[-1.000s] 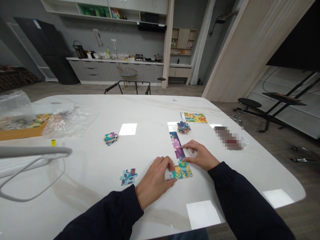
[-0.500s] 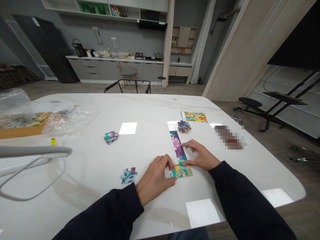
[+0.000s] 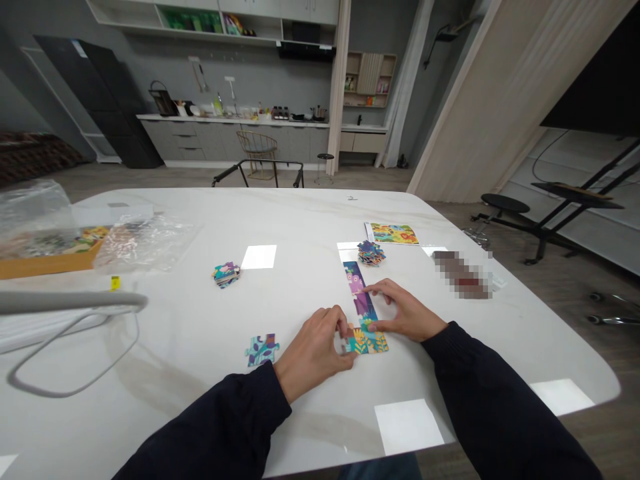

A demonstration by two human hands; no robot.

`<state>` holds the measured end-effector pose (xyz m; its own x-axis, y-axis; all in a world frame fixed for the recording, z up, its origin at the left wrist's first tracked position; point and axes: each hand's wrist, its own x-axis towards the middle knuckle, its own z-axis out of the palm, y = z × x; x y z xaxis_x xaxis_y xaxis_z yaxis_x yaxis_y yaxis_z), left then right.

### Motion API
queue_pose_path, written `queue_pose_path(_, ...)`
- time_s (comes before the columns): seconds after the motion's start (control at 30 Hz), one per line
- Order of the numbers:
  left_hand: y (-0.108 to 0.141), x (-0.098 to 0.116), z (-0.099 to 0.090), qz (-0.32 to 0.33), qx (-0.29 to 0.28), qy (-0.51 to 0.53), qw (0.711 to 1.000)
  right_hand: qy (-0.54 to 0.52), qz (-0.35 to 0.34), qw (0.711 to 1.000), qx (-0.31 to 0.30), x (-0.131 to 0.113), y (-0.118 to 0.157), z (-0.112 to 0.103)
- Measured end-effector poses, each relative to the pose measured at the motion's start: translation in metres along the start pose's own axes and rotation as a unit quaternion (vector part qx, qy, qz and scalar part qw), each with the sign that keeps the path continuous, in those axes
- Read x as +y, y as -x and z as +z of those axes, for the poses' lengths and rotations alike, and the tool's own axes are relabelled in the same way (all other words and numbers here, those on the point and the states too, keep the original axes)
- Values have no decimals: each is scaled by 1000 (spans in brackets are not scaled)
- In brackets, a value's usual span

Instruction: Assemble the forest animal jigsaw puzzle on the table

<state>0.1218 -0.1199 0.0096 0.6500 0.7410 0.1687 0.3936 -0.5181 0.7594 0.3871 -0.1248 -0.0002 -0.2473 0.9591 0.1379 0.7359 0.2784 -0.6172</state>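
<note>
Joined puzzle pieces form an L shape on the white table, purple along the upright strip and teal with yellow leaves at the bottom. My left hand is curved round the left end of the bottom row, thumb and index finger on its edges. My right hand rests at the strip's right side, thumb on the green corner area and index finger on the purple part, fingers apart. A loose teal piece lies left of my left hand. Stacks of pieces stand above the strip and farther left.
A colourful picture sheet lies behind the right stack. An orange box with clear plastic bags is at the far left, near a grey curved bar. A blurred-out item lies at the right. Chairs stand beyond the table.
The whole view has shifted slightly, with the table's contents appearing a little farther right. Both hands keep nearly the same places on the joined pieces.
</note>
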Motion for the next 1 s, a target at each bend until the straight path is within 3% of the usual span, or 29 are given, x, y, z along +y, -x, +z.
queue_pose_path(0.2,-2,2,-2,28,-3,-24,999,-1,5,1000,-21,-2,-2,-1)
queue_pose_path(0.37,-5,2,-3,6,5,28,1000,4,9,999,-33,-1,-3,-1)
queue_pose_path(0.7,-3,3,0,26,-10,132,991,0,8,1000,-26,-1,-2,-1)
queue_pose_path(1.0,13,-26,-32,11,-4,85,996,1,6,1000,-18,1,-1,0)
